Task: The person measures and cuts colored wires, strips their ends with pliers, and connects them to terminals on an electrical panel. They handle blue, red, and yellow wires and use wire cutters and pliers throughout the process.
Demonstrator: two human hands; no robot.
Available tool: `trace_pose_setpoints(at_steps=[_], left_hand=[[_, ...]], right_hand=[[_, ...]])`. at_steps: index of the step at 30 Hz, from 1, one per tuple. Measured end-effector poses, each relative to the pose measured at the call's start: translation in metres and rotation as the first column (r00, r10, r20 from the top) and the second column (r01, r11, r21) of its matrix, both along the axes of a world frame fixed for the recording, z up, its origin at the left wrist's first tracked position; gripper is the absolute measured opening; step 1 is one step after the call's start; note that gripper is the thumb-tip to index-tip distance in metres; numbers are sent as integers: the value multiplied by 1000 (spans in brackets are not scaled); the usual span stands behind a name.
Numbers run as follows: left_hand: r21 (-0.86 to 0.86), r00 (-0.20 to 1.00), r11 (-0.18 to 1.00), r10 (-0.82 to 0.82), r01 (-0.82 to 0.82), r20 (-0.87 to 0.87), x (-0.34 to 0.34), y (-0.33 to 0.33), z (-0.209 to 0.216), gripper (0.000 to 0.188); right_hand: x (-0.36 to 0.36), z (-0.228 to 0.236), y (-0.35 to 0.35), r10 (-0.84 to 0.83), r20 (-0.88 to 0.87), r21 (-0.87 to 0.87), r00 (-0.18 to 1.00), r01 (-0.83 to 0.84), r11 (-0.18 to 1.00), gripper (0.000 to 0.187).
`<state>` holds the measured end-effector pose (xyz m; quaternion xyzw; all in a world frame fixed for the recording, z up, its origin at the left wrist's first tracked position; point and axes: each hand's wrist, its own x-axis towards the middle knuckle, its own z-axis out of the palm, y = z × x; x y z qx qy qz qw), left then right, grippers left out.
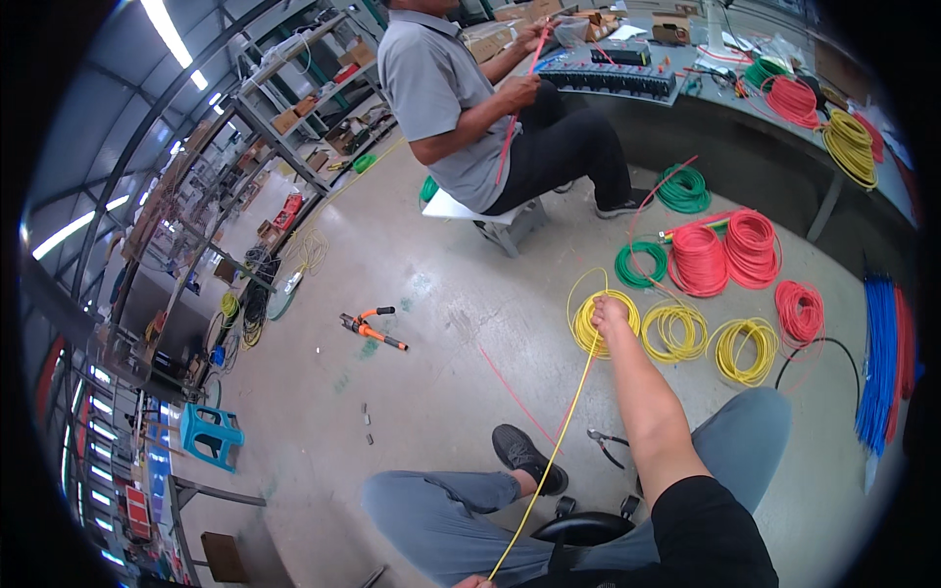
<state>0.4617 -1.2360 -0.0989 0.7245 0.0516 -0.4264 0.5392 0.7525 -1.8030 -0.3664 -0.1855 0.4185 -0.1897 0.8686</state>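
My right hand is closed on a yellow wire just over the leftmost yellow coil on the floor. The wire stretches down toward me, between my knees, to the lower edge. There my left hand pinches it; only a few fingertips show. To the right of the right hand lie two more yellow coils, a middle one and a right one. A small green coil sits just behind them.
Red coils and a larger green coil lie farther back. Pliers rest by my shoe. An orange-handled cutter is on the floor. A seated co-worker holds red wire at a workbench. Blue wires stand right.
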Motion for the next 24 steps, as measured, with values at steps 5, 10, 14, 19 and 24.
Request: trace_pose_setpoints(at_steps=[5, 10, 14, 19, 24], left_hand=[[4, 988, 988, -152, 152, -28, 49, -18, 4, 30], [-70, 942, 974, -188, 215, 277, 179, -103, 13, 37], [-196, 942, 953, -168, 230, 290, 259, -157, 26, 29], [-4, 835, 944, -289, 329, 469, 293, -167, -4, 23], [34, 807, 946, -295, 324, 512, 289, -172, 5, 23]], right_hand=[[-9, 40, 32, 187, 94, -104, 978, -177, 979, 53], [-74, -7, 62, 458, -197, -365, 867, -498, 786, 44], [-120, -88, 128, 568, -569, -474, 595, -801, 366, 23], [-155, -133, 210, 435, -852, -397, 292, -901, -173, 15], [-149, -162, 248, 211, -923, -370, 322, -893, -256, 20]])
